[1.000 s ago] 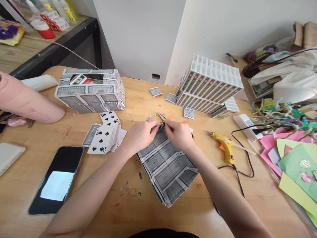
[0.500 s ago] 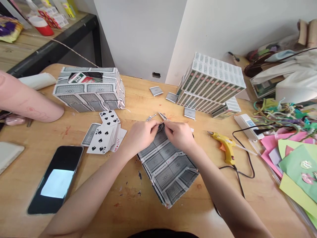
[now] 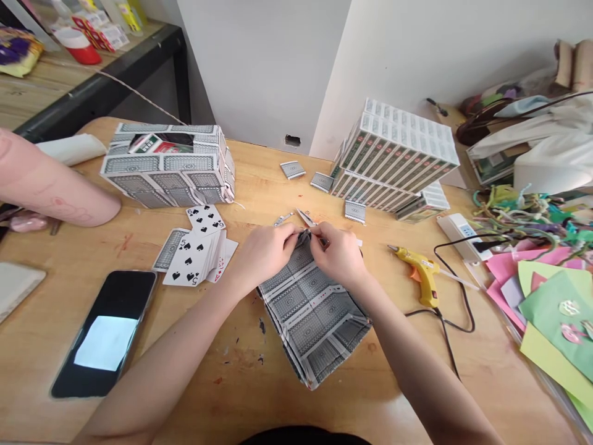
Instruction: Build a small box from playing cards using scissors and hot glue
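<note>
A box made of playing cards [image 3: 308, 300], grey patterned backs outward, lies tilted on the table between my forearms. At its far end, my left hand [image 3: 269, 253] pinches the edge from the left with thumb and finger. My right hand [image 3: 340, 253] is closed on the same edge from the right, fingertips almost touching the left ones. Exactly what lies between the fingertips is too small to make out. Just beyond my hands lie the pointed blades of scissors [image 3: 306, 216], partly hidden. A loose stack of playing cards [image 3: 188, 259] lies left of my left hand.
A finished-looking card box [image 3: 167, 170] holding packets stands at back left. Stacked card packs [image 3: 393, 154] rise at back right, near folded cards [image 3: 354, 211]. A yellow glue gun [image 3: 421, 272] with its cord lies right. A phone [image 3: 104, 334] lies left; coloured paper [image 3: 556, 303] covers the right edge.
My right hand has turned slightly and its fingers have shifted at the box's far edge. My left hand stays nearly in place. The box has hardly moved.
</note>
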Demonstrator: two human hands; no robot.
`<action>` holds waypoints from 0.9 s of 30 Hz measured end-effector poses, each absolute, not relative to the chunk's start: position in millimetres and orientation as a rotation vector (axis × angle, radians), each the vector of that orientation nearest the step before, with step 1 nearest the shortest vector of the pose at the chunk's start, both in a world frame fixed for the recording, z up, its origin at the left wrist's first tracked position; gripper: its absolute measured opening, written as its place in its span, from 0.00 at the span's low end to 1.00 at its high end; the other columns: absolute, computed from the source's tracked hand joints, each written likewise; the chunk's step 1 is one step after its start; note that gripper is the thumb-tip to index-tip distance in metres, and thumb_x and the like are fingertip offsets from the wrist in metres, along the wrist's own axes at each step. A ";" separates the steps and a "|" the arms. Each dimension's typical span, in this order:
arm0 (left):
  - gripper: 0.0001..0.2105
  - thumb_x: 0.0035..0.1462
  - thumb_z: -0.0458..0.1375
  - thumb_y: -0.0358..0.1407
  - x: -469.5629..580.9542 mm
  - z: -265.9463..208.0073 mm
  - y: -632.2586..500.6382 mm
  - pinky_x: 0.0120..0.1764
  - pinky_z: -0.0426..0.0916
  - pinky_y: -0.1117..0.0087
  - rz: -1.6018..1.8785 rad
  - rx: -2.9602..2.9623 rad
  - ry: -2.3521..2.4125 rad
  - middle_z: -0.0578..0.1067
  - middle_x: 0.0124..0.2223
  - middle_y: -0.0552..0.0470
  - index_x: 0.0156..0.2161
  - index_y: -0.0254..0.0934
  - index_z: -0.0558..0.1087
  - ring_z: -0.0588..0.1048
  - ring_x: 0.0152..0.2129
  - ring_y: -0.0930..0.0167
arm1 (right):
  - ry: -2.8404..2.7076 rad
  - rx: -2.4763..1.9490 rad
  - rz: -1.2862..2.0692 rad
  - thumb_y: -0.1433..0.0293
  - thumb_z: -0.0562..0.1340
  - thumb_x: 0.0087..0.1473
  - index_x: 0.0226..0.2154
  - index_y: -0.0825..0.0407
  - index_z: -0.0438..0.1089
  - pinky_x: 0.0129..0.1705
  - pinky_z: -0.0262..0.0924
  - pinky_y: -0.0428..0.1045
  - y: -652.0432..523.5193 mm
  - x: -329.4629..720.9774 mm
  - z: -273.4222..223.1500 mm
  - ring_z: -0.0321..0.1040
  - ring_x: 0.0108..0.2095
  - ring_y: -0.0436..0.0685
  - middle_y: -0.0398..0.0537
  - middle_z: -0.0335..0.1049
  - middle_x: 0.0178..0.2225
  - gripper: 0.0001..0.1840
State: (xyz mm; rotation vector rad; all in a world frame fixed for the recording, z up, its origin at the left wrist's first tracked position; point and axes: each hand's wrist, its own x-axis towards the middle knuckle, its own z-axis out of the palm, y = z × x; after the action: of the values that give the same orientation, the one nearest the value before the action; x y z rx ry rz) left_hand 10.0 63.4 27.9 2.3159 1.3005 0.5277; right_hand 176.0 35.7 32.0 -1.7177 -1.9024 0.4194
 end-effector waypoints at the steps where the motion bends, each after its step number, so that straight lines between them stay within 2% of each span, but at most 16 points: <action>1: 0.12 0.63 0.50 0.34 10.0 28.3 63.6 0.32 0.67 0.69 0.527 2.318 1.295 0.80 0.34 0.48 0.44 0.38 0.75 0.78 0.30 0.66 | -1.918 -1.707 0.416 0.73 0.55 0.50 0.30 0.52 0.70 0.27 0.56 0.45 35.6 176.7 31.6 0.67 0.22 0.52 0.44 0.74 0.24 0.08; 14: 0.12 0.63 0.50 0.33 9.4 30.5 64.2 0.31 0.66 0.69 0.550 2.308 1.248 0.80 0.33 0.50 0.43 0.39 0.75 0.78 0.27 0.68 | -1.936 -1.719 0.412 0.72 0.54 0.53 0.37 0.52 0.72 0.29 0.58 0.46 36.6 180.3 26.9 0.70 0.24 0.53 0.47 0.76 0.28 0.13; 27: 0.12 0.63 0.48 0.33 10.0 30.4 63.1 0.32 0.67 0.69 0.510 2.358 1.258 0.80 0.34 0.50 0.44 0.40 0.75 0.78 0.29 0.67 | -2.028 -1.745 0.344 0.72 0.52 0.55 0.37 0.52 0.71 0.28 0.57 0.45 38.3 178.7 27.1 0.69 0.23 0.53 0.46 0.75 0.25 0.13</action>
State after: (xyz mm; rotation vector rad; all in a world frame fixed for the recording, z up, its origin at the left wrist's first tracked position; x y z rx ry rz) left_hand 10.0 63.1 30.4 2.3584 1.2577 0.5098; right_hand 178.7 38.3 27.1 -1.7446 -2.0279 0.3442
